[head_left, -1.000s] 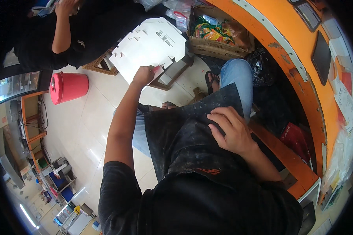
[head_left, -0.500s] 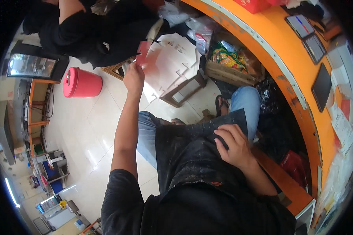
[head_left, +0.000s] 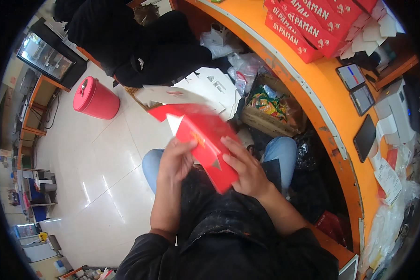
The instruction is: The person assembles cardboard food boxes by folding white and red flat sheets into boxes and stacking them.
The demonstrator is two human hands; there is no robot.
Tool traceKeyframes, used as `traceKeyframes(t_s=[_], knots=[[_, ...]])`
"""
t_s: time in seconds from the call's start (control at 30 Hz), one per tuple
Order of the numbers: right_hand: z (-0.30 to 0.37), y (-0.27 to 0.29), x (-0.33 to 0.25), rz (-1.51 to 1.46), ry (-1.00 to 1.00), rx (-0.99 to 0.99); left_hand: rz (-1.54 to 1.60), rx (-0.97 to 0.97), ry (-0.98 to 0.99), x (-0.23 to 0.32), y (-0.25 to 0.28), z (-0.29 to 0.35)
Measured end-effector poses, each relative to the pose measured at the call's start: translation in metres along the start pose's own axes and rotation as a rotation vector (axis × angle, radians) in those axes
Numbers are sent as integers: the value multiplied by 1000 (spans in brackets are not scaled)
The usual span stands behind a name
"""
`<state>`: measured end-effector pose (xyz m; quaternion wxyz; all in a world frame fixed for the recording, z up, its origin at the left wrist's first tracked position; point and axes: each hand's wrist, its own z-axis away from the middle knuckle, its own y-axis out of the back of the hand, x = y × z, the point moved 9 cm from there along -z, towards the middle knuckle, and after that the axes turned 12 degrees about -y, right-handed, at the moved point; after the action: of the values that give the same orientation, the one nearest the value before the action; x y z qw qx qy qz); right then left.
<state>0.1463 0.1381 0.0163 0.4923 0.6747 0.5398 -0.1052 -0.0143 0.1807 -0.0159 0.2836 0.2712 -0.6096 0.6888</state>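
Gripping a flat red carton (head_left: 205, 140) over the lap, left hand (head_left: 176, 161) and right hand (head_left: 245, 167) both clamp it (still unfolded, blurred); folding looks barely begun.

A flat red cardboard box blank (head_left: 205, 140), white on its inner face, is being held tilted above the lap, gripped at its lower edges from both sides, its upper flaps blurred.

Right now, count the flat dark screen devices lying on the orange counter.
3. Two tablets lie side by side near the counter's far end; a dark phone lies nearer the person. Clutter on the orange counter may hide others.
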Motion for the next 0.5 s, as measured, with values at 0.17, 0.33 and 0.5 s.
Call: traceKeyframes(t_s=[0.17, 0.33, 0.5], knots=[[3, 36, -19, -595, -34, -125, -287, -97, -205, -4, 1, 35], [3, 40, -22, -69, -110, -140, -486, -148, -116, -29, -15, 55], [-9, 54, -39, -52, 19, -266, -359, -271, 6, -27, -19, 38]])
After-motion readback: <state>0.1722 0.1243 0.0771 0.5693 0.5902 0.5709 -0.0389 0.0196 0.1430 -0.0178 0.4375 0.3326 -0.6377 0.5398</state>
